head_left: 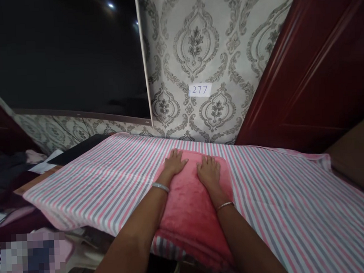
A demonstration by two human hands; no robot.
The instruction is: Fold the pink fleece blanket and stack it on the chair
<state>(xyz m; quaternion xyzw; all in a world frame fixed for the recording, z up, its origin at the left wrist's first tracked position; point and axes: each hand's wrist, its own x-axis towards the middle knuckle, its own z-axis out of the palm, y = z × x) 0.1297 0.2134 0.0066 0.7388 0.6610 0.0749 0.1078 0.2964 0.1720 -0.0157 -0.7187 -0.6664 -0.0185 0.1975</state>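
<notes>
A folded pink plush blanket (190, 196) lies on a table covered by a striped cloth (111, 174) in pink, grey and white. Its near end hangs a little over the table's front edge. My left hand (174, 162) rests flat on the blanket's far left corner, fingers apart. Near the far right corner, my right hand (208, 171) lies flat on the same blanket with its fingers stretched out. Neither hand grips the fabric. Each wrist wears a bracelet, and my forearms cover parts of the blanket's sides.
A large dark television (68, 57) hangs on the patterned wall at the left. A paper label (200, 89) reading 277 is on the wallpaper. The dark red door (311, 76) stands at the right. Below left are a light plastic chair (84, 253) and piled clothes (10, 178).
</notes>
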